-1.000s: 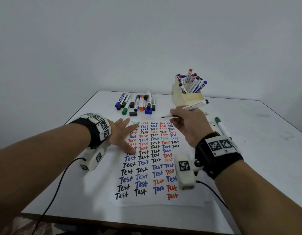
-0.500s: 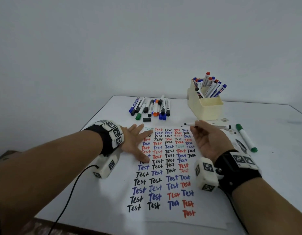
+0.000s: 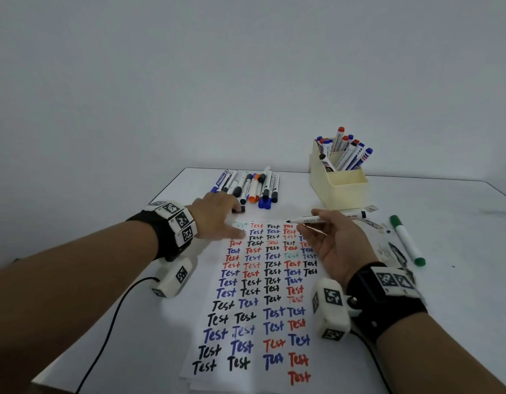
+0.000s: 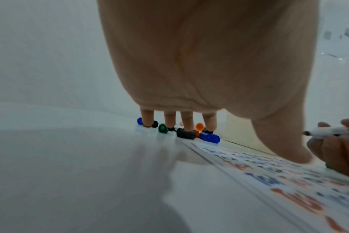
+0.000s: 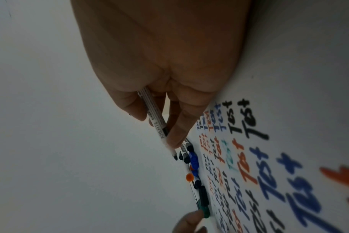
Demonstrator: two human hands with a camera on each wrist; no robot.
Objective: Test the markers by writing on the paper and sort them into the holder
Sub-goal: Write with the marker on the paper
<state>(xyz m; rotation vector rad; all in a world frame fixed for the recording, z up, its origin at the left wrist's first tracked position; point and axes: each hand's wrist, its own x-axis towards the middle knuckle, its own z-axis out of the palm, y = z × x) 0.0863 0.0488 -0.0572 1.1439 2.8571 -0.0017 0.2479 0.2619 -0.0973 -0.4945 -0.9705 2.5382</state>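
Being pinched between thumb and fingers of the right hand point(image 3: 335, 245), an uncapped black marker point(image 3: 327, 218) is being held level just above the top edge of the paper point(image 3: 257, 294), in front of the holder point(image 3: 338, 186). A loose black cap point(image 3: 238, 209) is being reached for by the left hand point(image 3: 214, 216), fingers extended; whether it is being touched cannot be told. The bare tip risks being dragged across skin or table, or drying. One green marker point(image 3: 406, 240) is lying apart at the right; roughly ten are lying in the row point(image 3: 250, 186), about nine standing in the holder.
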